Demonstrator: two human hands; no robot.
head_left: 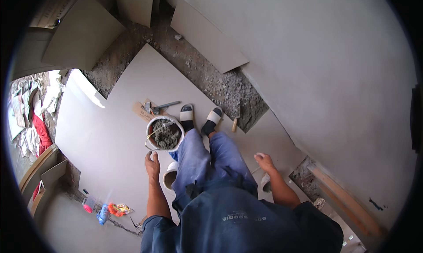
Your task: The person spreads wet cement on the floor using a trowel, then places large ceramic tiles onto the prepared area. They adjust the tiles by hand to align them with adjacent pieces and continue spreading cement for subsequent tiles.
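the right hand (pixel 264 161) hides whatever it may grip. the leg covers part of a white tub (pixel 168 176). small bright items (pixel 105 209) lower left are too small to identify.

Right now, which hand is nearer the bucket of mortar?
Left. The left hand hangs open just below the bucket of mortar, not touching it. The right hand is far across, beyond both legs.
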